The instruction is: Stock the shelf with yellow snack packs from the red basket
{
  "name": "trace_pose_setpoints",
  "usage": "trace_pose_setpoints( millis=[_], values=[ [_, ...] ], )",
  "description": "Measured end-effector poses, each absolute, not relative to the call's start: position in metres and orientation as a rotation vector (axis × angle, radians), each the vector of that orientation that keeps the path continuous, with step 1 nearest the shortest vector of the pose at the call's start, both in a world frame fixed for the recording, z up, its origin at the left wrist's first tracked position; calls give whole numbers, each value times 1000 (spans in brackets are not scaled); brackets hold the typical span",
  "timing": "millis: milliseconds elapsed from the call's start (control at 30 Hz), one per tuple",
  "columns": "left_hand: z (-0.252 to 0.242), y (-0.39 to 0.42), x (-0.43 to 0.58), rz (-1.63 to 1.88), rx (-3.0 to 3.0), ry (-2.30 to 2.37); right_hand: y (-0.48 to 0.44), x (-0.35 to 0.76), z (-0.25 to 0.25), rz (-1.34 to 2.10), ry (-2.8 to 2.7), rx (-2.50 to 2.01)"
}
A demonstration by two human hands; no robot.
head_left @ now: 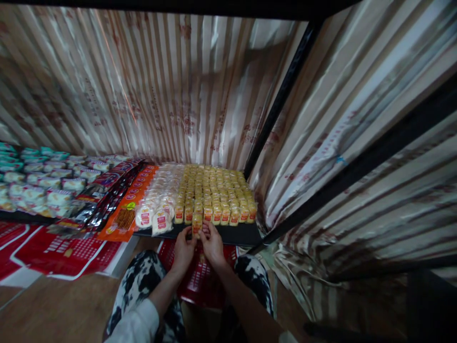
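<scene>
Between my two hands is a small yellow snack packet [196, 225] with a red label, upright at the shelf's front edge. My left hand [184, 247] grips its left side, and my right hand [212, 243] pinches its right side. Right behind it stand tight rows of matching yellow packets [221, 200], each with a red label at the front. To their left lie rows of round white packets [162, 220] with red print. What is printed on the packets is too small to read.
A black shelf [235, 234] carries the goods. Further left are an orange packet [124, 214], dark glossy packets [103, 195] and white-and-green packets [46, 181]. A black post [282, 100] stands at the right, before a striped curtain [200, 85]. Red printed sheets [67, 255] hang below.
</scene>
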State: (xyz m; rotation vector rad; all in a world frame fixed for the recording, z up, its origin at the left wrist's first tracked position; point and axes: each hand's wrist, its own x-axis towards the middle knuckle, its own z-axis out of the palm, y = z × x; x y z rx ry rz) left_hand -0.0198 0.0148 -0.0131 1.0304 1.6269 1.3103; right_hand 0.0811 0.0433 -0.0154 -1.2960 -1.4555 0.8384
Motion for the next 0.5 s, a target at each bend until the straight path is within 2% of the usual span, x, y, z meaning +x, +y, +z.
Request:
trace_pose_setpoints(
  millis=[133,500],
  values=[
    [-21,15,-22,1382,1241,1793,50,77,-17,773,-1453,-1318],
    [-30,20,-19,1368,1511,1788,53,70,-28,558,-1571,-1417]
  ],
)
